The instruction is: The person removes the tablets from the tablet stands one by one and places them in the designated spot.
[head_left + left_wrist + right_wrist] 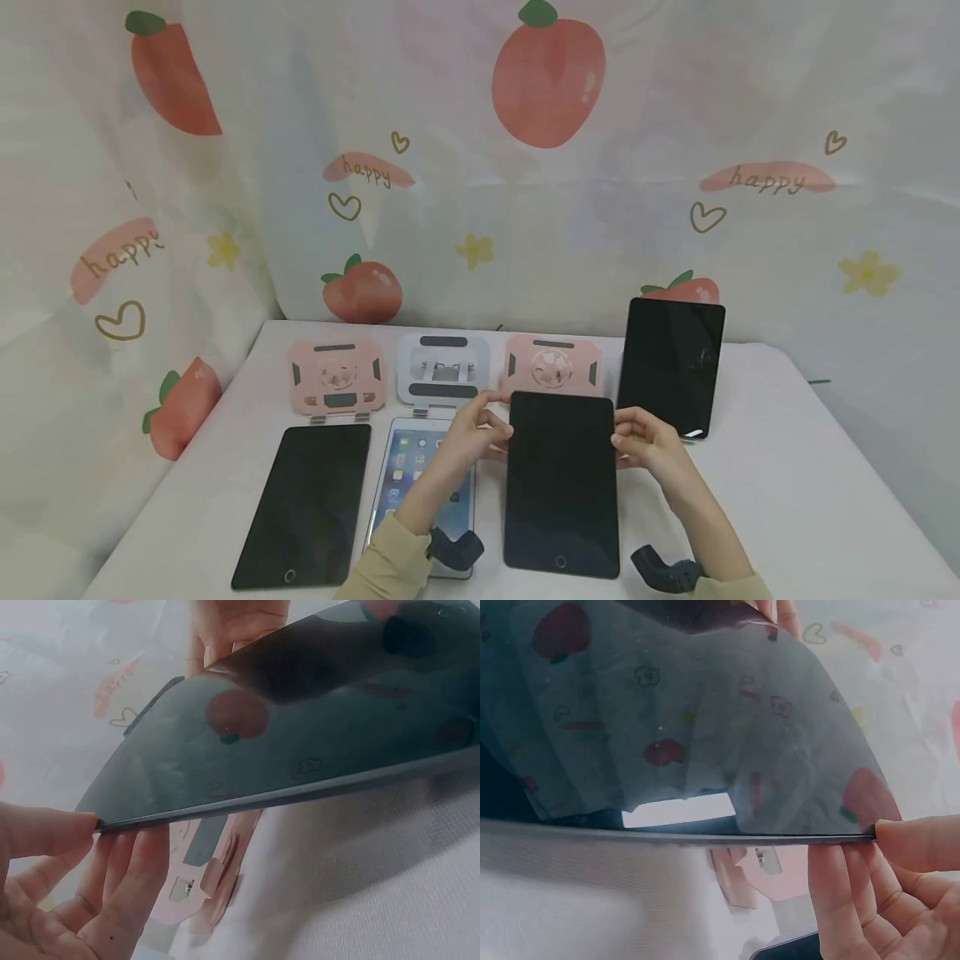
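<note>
Both hands hold a black tablet [562, 487] by its upper side edges in the head view. My left hand [477, 433] pinches the left edge between thumb and fingers; my right hand [647, 437] pinches the right edge the same way. In the left wrist view the tablet [300, 742] is tilted, its dark glass reflecting the printed backdrop, with fingers under its edge. From the right wrist view, the right thumb [919, 841] lies on top of the tablet's corner. Behind the tablet stands a pink folding stand [553, 362], its lower part hidden.
Left of the hands lie a black tablet [303, 504] and a white tablet [405, 467] with a lit screen, partly covered by the left arm. Behind them are another pink stand [303, 379] and a white stand [444, 350]. At back right, another black tablet [670, 358] leans upright.
</note>
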`<state>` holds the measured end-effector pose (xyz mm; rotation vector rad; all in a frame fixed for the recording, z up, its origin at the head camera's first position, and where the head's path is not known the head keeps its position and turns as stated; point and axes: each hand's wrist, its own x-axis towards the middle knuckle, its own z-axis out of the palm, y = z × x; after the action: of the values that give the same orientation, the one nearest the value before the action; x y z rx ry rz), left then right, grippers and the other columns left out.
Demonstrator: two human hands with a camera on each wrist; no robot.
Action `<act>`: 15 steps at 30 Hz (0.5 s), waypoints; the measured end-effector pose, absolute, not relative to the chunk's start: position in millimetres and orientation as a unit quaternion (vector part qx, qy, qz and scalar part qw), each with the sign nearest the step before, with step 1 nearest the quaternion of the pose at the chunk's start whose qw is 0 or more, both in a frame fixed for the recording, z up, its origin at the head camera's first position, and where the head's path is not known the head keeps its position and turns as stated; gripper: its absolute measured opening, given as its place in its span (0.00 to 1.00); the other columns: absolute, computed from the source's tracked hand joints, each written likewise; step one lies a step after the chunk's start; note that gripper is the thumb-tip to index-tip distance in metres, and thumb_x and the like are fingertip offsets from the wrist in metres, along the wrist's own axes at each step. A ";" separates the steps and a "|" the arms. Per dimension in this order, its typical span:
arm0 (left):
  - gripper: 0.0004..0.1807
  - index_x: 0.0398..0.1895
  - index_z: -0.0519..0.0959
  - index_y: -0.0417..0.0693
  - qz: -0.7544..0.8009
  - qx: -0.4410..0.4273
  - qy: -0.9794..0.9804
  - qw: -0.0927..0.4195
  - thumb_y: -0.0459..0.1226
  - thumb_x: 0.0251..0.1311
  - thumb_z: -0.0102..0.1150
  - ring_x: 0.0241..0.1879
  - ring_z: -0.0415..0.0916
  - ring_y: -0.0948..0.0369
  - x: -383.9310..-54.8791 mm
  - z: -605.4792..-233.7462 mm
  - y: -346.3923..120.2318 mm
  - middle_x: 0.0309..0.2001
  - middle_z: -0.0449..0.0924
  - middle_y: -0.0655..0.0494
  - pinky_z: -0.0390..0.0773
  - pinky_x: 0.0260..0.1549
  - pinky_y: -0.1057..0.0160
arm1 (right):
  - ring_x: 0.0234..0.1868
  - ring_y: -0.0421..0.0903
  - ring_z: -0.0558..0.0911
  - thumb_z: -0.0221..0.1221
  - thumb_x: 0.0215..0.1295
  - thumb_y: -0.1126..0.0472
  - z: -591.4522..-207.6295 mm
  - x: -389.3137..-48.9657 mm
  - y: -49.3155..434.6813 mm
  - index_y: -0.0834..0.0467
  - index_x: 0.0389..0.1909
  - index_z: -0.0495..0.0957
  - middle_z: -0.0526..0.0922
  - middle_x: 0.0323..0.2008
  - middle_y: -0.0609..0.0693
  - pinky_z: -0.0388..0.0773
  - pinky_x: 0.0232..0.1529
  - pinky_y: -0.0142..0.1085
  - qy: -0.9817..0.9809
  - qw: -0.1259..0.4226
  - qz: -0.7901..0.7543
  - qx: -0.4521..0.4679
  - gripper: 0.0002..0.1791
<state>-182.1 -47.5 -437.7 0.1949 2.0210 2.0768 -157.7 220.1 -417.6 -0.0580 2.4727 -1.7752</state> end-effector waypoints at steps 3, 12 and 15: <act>0.25 0.61 0.70 0.44 0.708 0.062 0.693 0.123 0.26 0.58 0.56 0.24 0.77 0.64 -182.7 -441.0 -46.8 0.26 0.74 0.57 0.84 0.27 0.59 | 0.30 0.36 0.78 0.54 0.66 0.68 -419.3 -158.0 221.6 0.72 0.55 0.67 0.76 0.30 0.44 0.82 0.35 0.33 0.810 0.058 -0.584 -0.016 0.19; 0.24 0.59 0.70 0.45 0.696 0.066 0.703 0.130 0.25 0.57 0.54 0.24 0.78 0.63 -181.5 -444.2 -47.7 0.26 0.76 0.56 0.84 0.26 0.61 | 0.29 0.38 0.80 0.53 0.66 0.67 -422.9 -161.8 221.5 0.72 0.56 0.66 0.78 0.29 0.41 0.83 0.35 0.34 0.812 0.081 -0.578 0.004 0.20; 0.24 0.58 0.70 0.45 0.687 0.060 0.712 0.134 0.25 0.57 0.54 0.25 0.79 0.63 -182.1 -446.5 -48.5 0.27 0.77 0.54 0.84 0.27 0.61 | 0.29 0.39 0.80 0.53 0.66 0.67 -425.5 -161.9 220.2 0.72 0.56 0.66 0.78 0.28 0.41 0.83 0.35 0.34 0.814 0.089 -0.574 0.008 0.20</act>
<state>-182.1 -48.5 -446.5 0.1734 2.0642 1.9918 -161.9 220.2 -425.5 0.0234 2.4212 -1.7080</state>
